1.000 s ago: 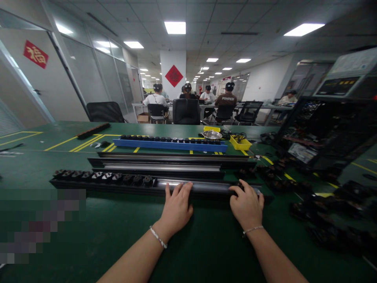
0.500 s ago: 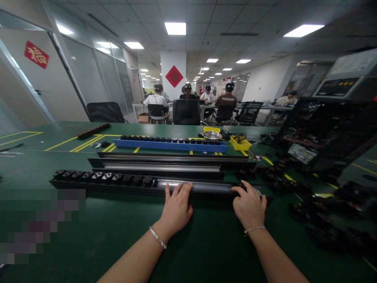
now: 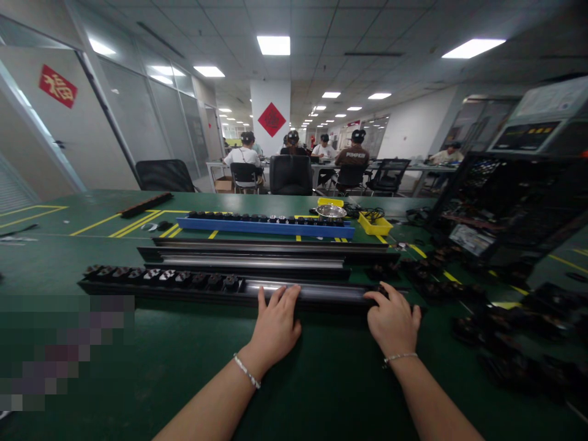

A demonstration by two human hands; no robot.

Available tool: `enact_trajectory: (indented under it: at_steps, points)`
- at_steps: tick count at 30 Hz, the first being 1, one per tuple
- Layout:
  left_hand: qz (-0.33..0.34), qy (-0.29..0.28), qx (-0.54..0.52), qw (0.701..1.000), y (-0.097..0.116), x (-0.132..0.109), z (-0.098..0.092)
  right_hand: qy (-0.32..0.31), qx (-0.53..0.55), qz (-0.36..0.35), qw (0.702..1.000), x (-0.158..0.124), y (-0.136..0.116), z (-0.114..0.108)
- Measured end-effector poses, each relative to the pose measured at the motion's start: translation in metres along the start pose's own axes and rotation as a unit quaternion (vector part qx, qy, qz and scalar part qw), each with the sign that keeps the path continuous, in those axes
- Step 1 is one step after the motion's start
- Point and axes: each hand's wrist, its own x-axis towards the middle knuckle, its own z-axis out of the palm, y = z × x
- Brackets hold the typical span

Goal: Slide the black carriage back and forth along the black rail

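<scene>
Rail [image 3: 328, 294] under half-open left grip [image 3: 277, 320], seemingly

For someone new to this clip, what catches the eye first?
The left hand and right hand at the nearest black rail, with black blocks lined along its left part. Beyond, a bright blue strip lies across the green table. Farther back, a red diamond hangs on a white pillar.

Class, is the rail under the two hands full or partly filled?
Partly filled: black blocks line the rail at left; it lies bare between left hand and right hand.
</scene>
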Motion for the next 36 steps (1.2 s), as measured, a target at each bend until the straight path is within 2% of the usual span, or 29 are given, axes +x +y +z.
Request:
enact_trajectory:
  at_steps: [36]
  points:
    - [0.004,0.0,0.004,1.0,-0.001,0.0,0.0,0.056,0.032,0.058,0.996,0.01,0.014,0.004]
